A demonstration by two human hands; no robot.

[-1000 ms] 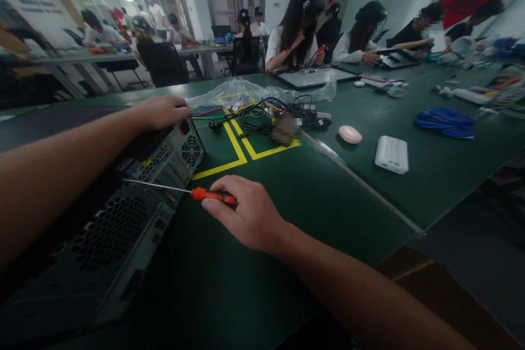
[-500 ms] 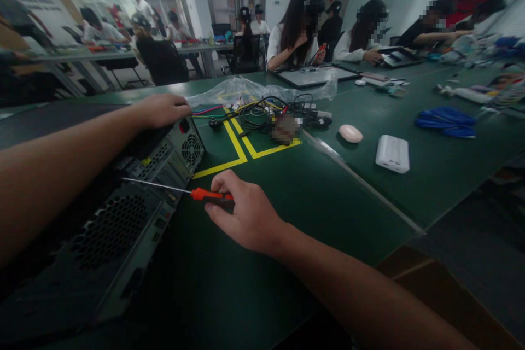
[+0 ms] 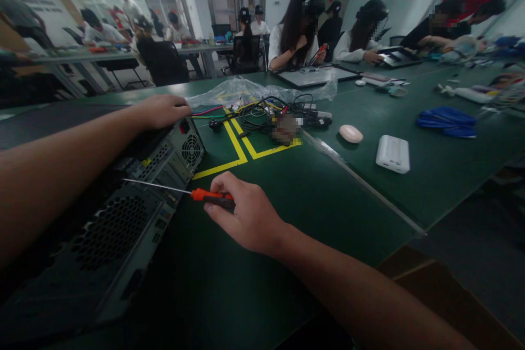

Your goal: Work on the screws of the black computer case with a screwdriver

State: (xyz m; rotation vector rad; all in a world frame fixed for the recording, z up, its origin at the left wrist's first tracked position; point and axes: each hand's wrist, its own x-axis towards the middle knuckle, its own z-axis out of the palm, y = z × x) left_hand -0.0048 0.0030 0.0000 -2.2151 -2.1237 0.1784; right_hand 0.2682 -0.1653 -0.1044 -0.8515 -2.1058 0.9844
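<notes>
The right hand point(image 3: 250, 219), fingers gripping the screwdriver point(image 3: 207, 195), has shifted slightly, tip unmoved at the computer case point(image 3: 123, 229); the left hand point(image 3: 162, 111) stays flat, open, on top.

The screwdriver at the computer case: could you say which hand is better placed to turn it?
The right hand, probably: it grips the screwdriver by its handle; the left hand rests atop the computer case.
</notes>
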